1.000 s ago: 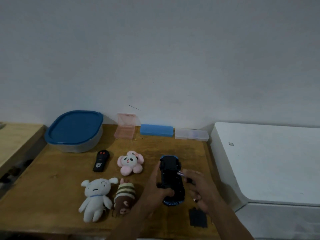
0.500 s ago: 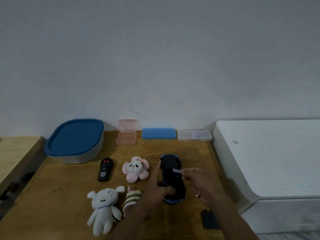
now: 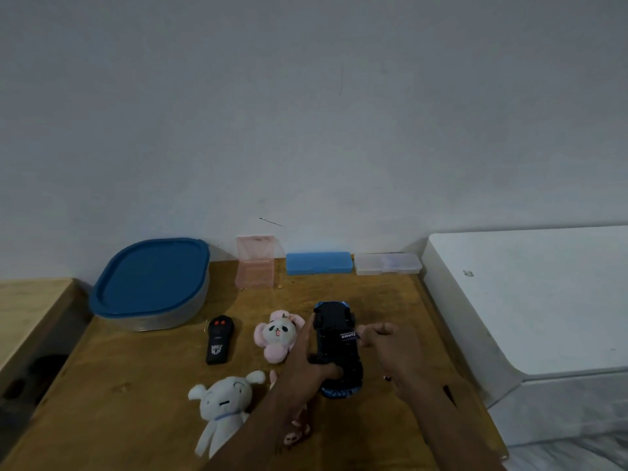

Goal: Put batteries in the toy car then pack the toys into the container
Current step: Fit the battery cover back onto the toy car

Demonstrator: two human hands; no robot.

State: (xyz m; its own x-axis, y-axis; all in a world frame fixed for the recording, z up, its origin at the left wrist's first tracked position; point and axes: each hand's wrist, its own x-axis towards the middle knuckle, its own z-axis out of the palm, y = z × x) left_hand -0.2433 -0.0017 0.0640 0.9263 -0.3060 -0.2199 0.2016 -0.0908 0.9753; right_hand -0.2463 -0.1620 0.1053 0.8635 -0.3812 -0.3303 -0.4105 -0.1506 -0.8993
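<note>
The black and blue toy car [image 3: 334, 346] lies upside down on the wooden table [image 3: 136, 385]. My left hand [image 3: 307, 363] grips its left side. My right hand [image 3: 390, 351] pinches a battery [image 3: 350, 335] and holds it against the car's underside. The container with a blue lid [image 3: 151, 278] stands shut at the back left. A black remote [image 3: 219, 341], a pink panda plush [image 3: 278, 334] and a white plush [image 3: 222, 404] lie left of the car. A striped plush [image 3: 295, 433] is mostly hidden under my left arm.
A pink open case [image 3: 255, 263], a blue case [image 3: 318, 263] and a clear case [image 3: 387, 264] line the wall. A white surface [image 3: 530, 300] borders the table on the right. A lighter wooden table [image 3: 27, 307] stands at the left.
The view has shifted, so the objects sit higher and to the right. My right hand has brought the battery onto the car's underside. The black battery cover has gone out of sight behind my right arm.
</note>
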